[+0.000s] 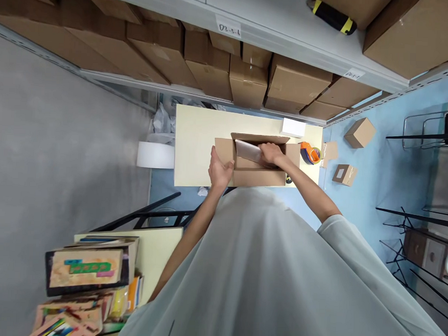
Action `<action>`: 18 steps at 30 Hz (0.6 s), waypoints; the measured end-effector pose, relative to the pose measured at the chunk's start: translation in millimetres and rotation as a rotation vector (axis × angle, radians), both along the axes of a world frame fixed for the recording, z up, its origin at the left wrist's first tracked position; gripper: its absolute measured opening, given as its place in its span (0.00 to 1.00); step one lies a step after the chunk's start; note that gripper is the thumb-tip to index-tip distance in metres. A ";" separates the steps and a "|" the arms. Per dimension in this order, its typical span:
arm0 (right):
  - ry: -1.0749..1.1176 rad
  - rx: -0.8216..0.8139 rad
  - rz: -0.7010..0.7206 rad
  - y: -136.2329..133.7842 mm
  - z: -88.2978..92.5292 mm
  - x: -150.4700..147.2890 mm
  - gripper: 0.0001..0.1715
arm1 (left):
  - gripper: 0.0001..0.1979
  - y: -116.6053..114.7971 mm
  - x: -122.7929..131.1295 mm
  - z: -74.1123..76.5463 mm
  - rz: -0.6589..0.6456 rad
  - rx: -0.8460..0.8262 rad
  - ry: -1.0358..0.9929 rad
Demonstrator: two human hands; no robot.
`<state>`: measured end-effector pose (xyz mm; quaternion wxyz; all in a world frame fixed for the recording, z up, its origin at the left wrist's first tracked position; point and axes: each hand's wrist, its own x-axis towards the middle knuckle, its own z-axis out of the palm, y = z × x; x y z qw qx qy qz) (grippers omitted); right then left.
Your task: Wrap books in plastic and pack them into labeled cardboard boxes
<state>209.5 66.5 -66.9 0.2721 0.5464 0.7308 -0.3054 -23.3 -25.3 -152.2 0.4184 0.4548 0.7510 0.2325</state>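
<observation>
An open cardboard box [259, 178] stands on the pale yellow table, its flaps spread outward. At its left end, my left hand [220, 172] holds the side flap, the thumb toward the front corner and the fingers along the outer edge. My right hand [271, 154] reaches into the box from the right, its fingers closed on a flat, whitish, slab-like item [248, 151]. That item lies tilted inside the box, its left end near the left wall. The right fingertips are partly hidden by the item and the box.
An orange tape dispenser [309, 153] and a white box [293, 127] lie on the table [195, 147]. Shelves of cardboard boxes [248, 80] run along the far side, with a utility knife [334, 16] above. Small cartons [360, 132] sit on the blue floor; papers [84, 271] are stacked lower left.
</observation>
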 end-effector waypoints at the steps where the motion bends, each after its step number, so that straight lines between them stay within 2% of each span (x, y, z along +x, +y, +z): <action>1: 0.001 -0.005 -0.006 0.1 -2.9 2.2 0.26 | 0.56 -0.4 0.4 0.6 -0.006 0.005 -0.003; 7: -0.037 0.005 -0.036 2.2 -9.2 -2.3 0.28 | 0.53 0.9 3.2 4.6 0.016 0.018 0.025; 13: -0.099 0.142 -0.097 -19.5 7.6 -9.3 0.29 | 0.51 -1.0 4.6 9.5 0.025 0.011 0.021; 18: -0.062 0.220 -0.027 -28.6 11.2 -1.8 0.29 | 0.49 -1.2 5.2 12.3 0.012 0.042 0.008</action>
